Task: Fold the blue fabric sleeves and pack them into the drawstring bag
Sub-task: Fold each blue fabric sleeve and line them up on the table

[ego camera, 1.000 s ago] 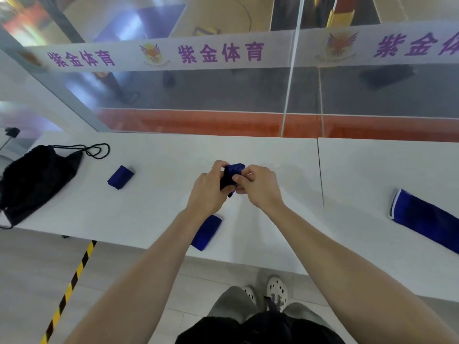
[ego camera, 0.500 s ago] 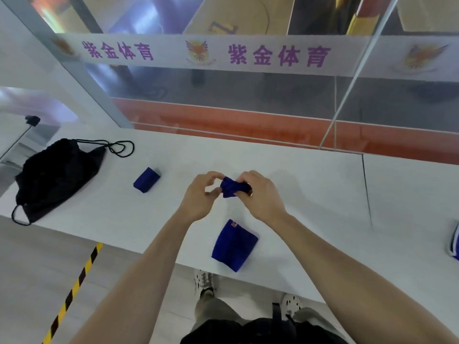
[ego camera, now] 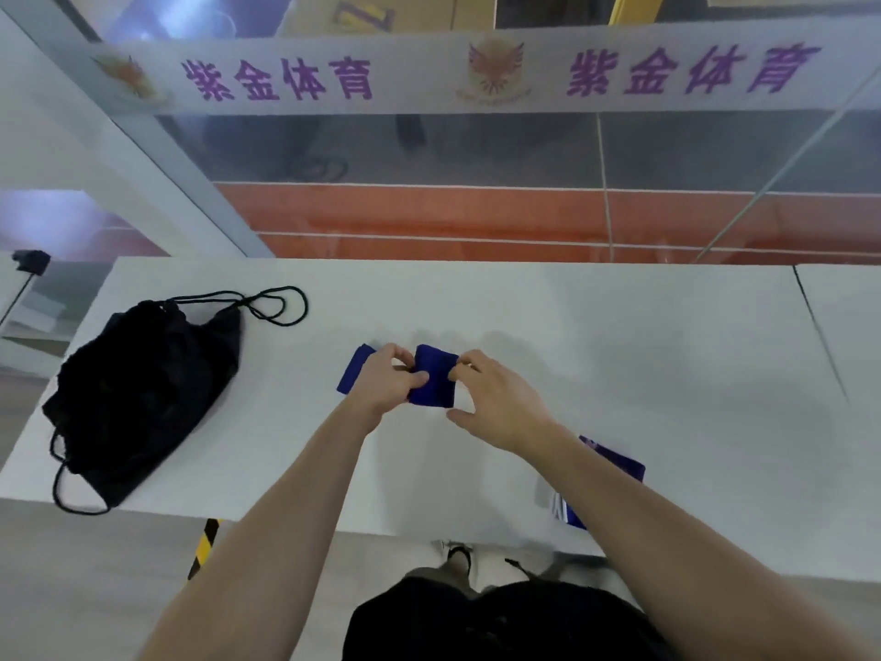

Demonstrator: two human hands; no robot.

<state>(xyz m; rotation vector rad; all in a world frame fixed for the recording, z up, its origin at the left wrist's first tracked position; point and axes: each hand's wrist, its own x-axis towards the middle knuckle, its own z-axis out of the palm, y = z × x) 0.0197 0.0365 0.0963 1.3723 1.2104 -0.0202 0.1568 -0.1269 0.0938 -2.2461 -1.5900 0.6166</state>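
A folded blue sleeve (ego camera: pixel 435 383) lies low over the white table (ego camera: pixel 619 355), pressed under the thumb and fingers of my left hand (ego camera: pixel 388 380). My right hand (ego camera: pixel 498 405) has its fingers apart, with index tip and thumb tip just touching the sleeve's right edge. A second folded blue sleeve (ego camera: pixel 352 374) lies right behind my left hand, partly hidden by it. A third blue sleeve (ego camera: pixel 617 462) lies near the front edge, mostly covered by my right forearm. The black drawstring bag (ego camera: pixel 143 388) rests at the table's left end, cords looped beside it.
A glass partition with a white banner (ego camera: pixel 476 73) rises right behind the table. The table's front edge (ego camera: pixel 333 524) is close to my body. A yellow-black floor stripe (ego camera: pixel 204 548) runs below it. A seam (ego camera: pixel 817 336) splits the tabletop at the right.
Both hands carried the folded sleeve left and down beside the other folded sleeve near the bag. My right hand's fingers have spread off it. The view swung left.
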